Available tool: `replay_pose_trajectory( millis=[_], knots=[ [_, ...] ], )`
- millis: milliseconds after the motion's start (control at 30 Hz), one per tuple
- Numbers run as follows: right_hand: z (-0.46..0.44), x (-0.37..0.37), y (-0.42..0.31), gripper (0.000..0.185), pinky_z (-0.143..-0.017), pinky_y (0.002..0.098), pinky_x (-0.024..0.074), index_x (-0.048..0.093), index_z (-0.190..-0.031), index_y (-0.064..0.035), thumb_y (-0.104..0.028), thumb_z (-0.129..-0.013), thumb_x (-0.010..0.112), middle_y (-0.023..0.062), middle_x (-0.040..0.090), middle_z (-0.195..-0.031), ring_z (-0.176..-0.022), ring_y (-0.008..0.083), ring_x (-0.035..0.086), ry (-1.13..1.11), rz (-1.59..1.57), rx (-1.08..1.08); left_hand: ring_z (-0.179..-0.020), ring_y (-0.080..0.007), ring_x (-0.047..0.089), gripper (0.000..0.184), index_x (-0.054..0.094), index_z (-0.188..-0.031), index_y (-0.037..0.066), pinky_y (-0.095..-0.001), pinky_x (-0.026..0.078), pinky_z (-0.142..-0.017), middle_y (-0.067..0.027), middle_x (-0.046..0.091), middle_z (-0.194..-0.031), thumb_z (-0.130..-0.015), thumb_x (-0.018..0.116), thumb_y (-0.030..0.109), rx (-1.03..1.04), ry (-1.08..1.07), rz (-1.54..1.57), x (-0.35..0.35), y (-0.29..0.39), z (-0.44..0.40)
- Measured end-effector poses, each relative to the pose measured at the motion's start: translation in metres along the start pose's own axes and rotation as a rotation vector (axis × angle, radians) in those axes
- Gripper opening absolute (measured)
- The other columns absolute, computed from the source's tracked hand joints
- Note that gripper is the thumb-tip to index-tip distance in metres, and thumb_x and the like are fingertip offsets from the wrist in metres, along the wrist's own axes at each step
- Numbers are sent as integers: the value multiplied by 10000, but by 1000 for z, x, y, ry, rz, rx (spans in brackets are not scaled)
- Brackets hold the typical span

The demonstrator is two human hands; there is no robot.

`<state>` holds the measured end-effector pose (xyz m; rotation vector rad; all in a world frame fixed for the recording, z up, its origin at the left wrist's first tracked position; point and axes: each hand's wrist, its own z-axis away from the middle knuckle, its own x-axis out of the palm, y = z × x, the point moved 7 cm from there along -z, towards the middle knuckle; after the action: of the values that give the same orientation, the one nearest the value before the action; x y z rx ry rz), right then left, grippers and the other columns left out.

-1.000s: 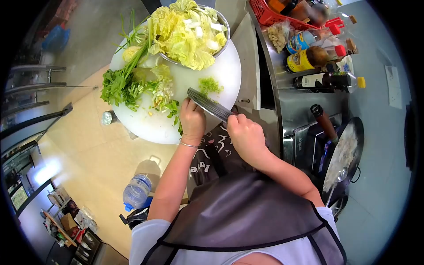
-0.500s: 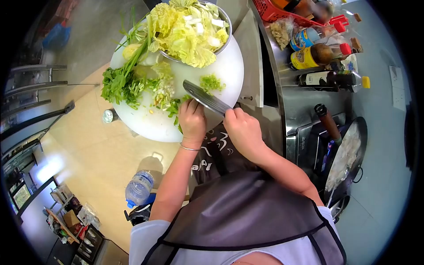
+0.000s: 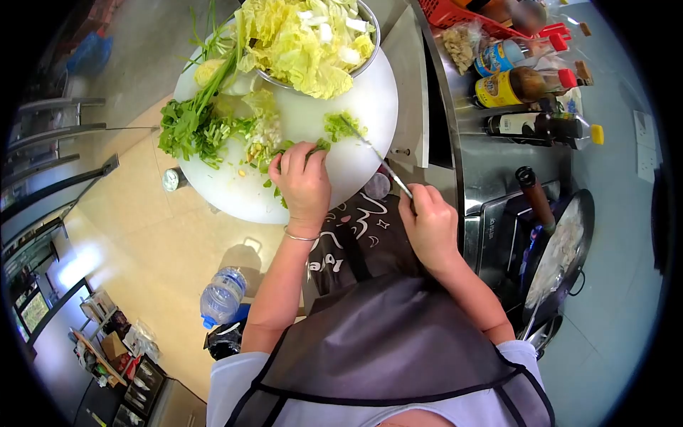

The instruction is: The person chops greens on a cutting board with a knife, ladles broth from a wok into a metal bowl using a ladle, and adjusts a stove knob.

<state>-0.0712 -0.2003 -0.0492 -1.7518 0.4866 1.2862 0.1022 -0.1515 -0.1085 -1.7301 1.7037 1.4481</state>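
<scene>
Pointing a knife (image 3: pixel 376 153) at chopped greens (image 3: pixel 339 128) is the right hand (image 3: pixel 432 222).

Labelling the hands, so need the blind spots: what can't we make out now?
All head view:
- Greens at the left hand: partly covered by its fingers; grip unclear.
- Knife handle: hidden inside the right hand.
- Steel bowl: interior under cabbage, far side cut off by top edge.
- Red basket: cut off by top edge.
- Pan contents: too indistinct to identify.
</scene>
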Motion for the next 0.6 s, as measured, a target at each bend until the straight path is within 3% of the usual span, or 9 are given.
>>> replay_pose_trajectory(
  millis=[100, 167, 267, 600],
  knots=[
    [0, -1, 10, 125, -499, 380, 458, 551, -824, -25, -91, -766, 639, 105, 542, -686, -588, 294, 575, 32, -67, 82, -895, -229, 549, 153, 611, -802, 62, -363, 380, -838, -51, 594, -933, -667, 655, 4, -12, -26, 65, 1, -3, 1],
    [0, -2, 11, 122, -502, 380, 460, 552, -823, -25, -92, -769, 639, 106, 544, -686, -582, 296, 574, 37, -79, 95, -863, -260, 561, 171, 601, -799, 39, -354, 435, -791, -73, 610, -909, -654, 655, -34, -125, -36, 239, 6, -13, 6],
    [2, -1, 12, 114, -509, 380, 464, 560, -826, -24, -90, -774, 638, 110, 551, -687, -568, 302, 571, 41, -101, 109, -819, -283, 575, 161, 595, -777, 22, -339, 472, -738, -98, 622, -875, -648, 645, -61, -53, -60, 288, 3, -14, 5],
    [4, -1, 15, 114, -511, 376, 464, 579, -833, -14, -77, -767, 648, 125, 566, -704, -565, 305, 570, 66, -156, 122, -783, -238, 604, 149, 560, -667, 25, -289, 479, -709, -103, 623, -833, -608, 598, -107, -273, -13, 574, 1, -40, 17]
  ],
)
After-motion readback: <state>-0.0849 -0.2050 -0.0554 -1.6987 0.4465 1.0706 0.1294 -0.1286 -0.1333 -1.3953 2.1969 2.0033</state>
